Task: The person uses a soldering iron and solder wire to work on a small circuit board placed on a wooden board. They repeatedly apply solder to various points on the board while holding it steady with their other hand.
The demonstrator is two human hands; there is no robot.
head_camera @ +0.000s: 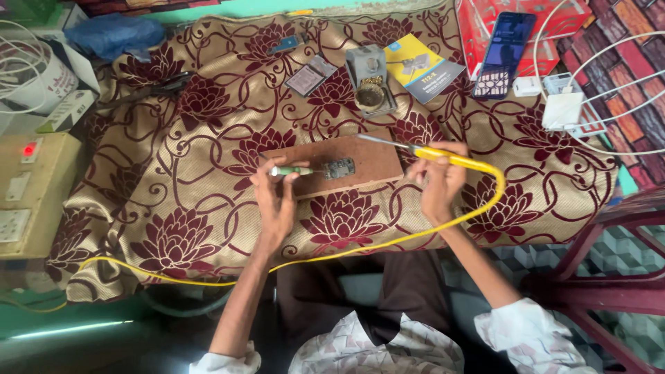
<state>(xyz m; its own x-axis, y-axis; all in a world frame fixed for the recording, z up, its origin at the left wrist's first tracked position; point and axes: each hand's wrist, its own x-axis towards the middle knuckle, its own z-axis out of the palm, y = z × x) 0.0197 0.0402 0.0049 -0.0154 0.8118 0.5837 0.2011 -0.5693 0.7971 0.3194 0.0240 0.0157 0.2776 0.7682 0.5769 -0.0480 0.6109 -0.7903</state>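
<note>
My left hand (pixel 273 194) grips a small green-handled tool (pixel 291 170) whose tip points right at a little circuit board (pixel 339 168). The board lies on a brown wooden block (pixel 367 156) set on a gold cloth with dark red flowers (pixel 173 194). My right hand (pixel 440 176) holds a yellow soldering iron (pixel 433 152), its metal tip raised and pointing left above the block's far right corner. The iron's yellow cable (pixel 388 241) loops down around my right wrist and runs left along the cloth's front edge.
A grey soldering stand (pixel 370 79) with a brass-coloured coil stands behind the block, next to a yellow and blue booklet (pixel 422 66). A phone (pixel 506 52), white charger (pixel 561 111), small flat packet (pixel 312 76) and left switchboard with a red light (pixel 28 187) are around. A maroon stool (pixel 609 256) stands at right.
</note>
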